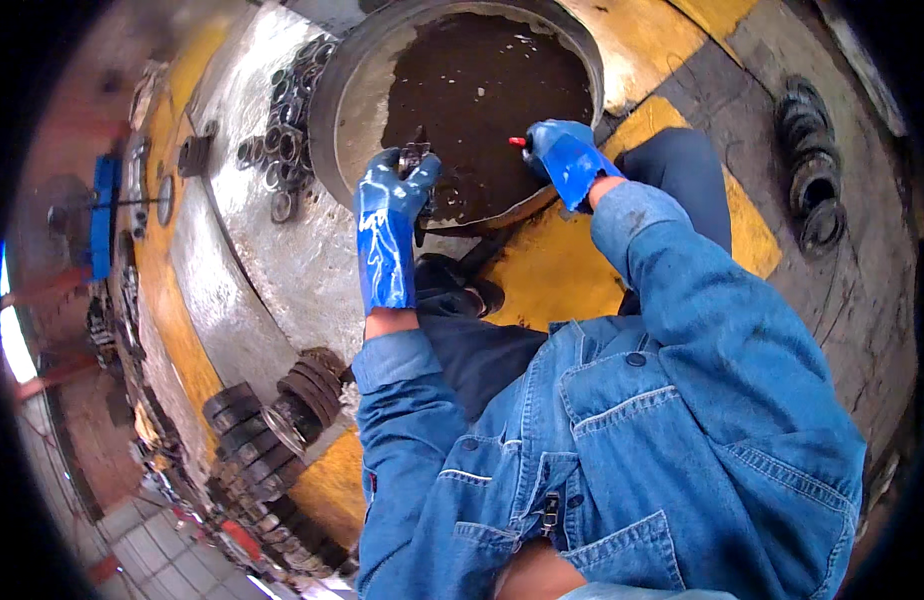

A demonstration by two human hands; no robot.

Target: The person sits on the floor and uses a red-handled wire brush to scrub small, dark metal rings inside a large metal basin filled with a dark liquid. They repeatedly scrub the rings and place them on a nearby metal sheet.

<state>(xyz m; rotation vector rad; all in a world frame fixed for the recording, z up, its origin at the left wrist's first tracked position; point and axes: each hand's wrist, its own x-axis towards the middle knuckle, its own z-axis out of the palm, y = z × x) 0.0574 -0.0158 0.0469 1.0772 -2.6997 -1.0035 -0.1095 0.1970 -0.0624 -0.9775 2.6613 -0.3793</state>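
Both my hands wear blue rubber gloves. A wide round metal basin [327, 120] lies before me, partly filled with dark liquid [477, 100]. Over its near left edge, my left hand [394, 195] is closed around a small dark metal part [414, 155]; fingers cover much of it, so its exact kind is unclear. My right hand [564, 160] is closed above the basin's near right side. From that fist pokes the short red end [518, 142] of an object, whose remainder is hidden in the glove.
Several metal rings [285, 145] are heaped left of the basin. Dark round parts stand in stacks [252, 440] at the lower left, beside ribbed discs [317, 385]. Another row of dark rings [814, 185] lies on the floor at right. A blue stand [105, 215] is at far left.
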